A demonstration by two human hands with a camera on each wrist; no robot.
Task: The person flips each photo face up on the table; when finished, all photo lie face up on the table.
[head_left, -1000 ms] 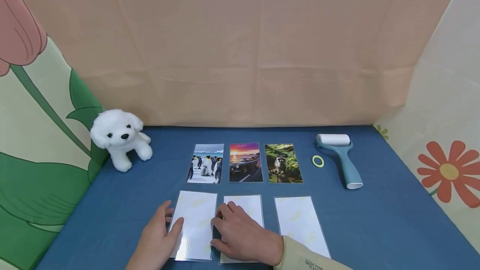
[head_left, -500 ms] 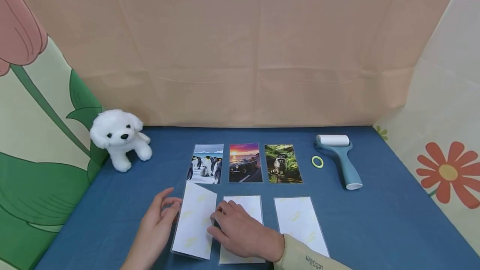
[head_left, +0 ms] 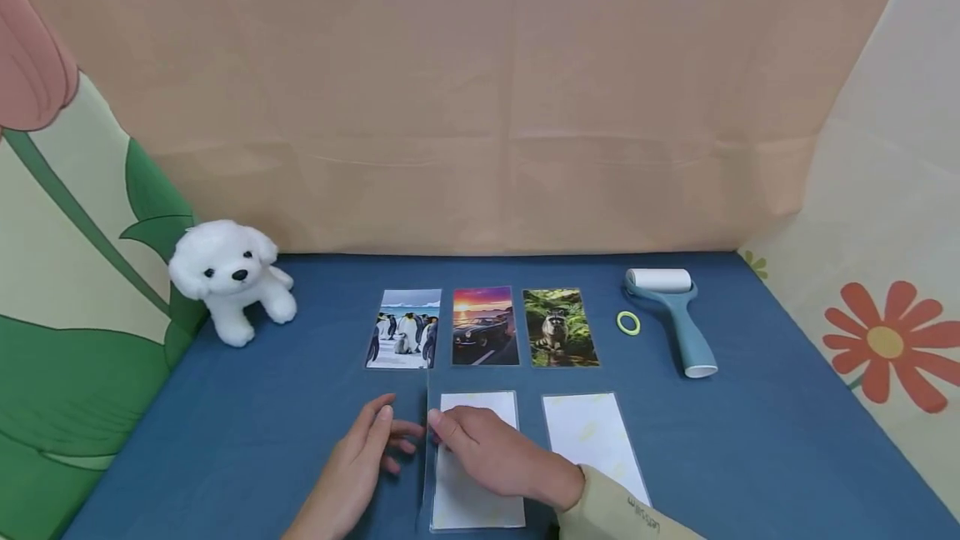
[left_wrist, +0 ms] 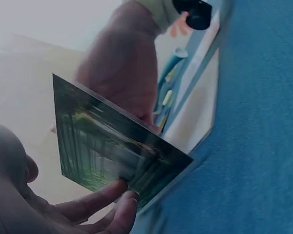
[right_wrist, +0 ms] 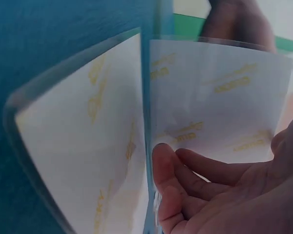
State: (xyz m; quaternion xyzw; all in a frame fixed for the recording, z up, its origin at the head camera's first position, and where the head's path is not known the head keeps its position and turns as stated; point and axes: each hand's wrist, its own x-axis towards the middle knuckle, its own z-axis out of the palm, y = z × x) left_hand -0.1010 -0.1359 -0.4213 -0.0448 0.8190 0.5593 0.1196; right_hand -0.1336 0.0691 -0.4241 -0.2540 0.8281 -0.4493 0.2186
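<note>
While the left wrist view shows a thin laminated card with a dark green woodland-like picture (left_wrist: 95, 141) tilted up on edge, the left hand (left_wrist: 31, 207) touches its printed face with fairly straight fingers.

From the head, it stands almost edge-on between both hands, beside a flat white rectangular card (head_left: 467, 498); turning it picture-up seems the step.

At the right wrist, the right hand's (right_wrist: 234, 195) bent fingers meet its white back; whether they pinch, I cannot tell. Next likely calls for lowering it, clear of its neighbour.
</note>
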